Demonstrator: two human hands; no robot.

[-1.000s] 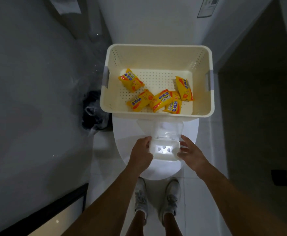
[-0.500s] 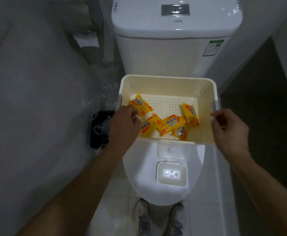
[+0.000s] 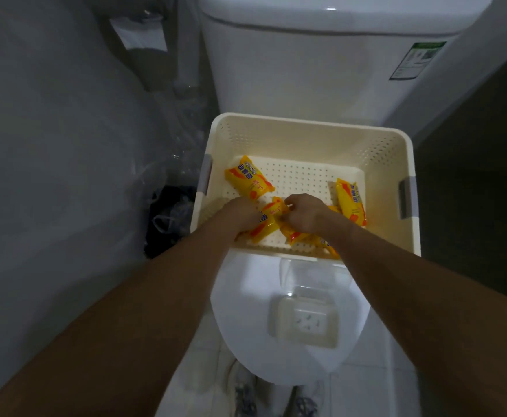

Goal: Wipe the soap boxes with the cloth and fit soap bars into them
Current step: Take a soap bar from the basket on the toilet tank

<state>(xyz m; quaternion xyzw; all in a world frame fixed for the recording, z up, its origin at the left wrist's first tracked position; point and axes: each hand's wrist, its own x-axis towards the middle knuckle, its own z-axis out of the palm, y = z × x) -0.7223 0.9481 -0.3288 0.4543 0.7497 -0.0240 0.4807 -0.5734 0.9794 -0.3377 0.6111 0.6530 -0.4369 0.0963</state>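
At the far left a dark bag (image 3: 171,218) sits on the floor beside the toilet, with a paper holder (image 3: 139,37) on the wall above it. Your left hand (image 3: 241,213) reaches into the cream basket (image 3: 306,127), which rests on the closed toilet lid (image 3: 246,311). Its fingers curl around one yellow soap packet (image 3: 264,225). Just left of and beyond that hand another packet (image 3: 247,177) lies loose on the basket's perforated floor. Your right hand (image 3: 306,212) meets the left over the same held packet, its fingers bent and pinching the packet's upper end. More packets (image 3: 303,237) lie partly hidden under your right wrist, and one more (image 3: 350,201) leans by the basket's right wall. Nearer you, on the toilet lid, the clear soap box (image 3: 306,320) stands open, its lid (image 3: 306,275) tipped back toward the basket. Your shoes (image 3: 246,395) show below the toilet's front edge.
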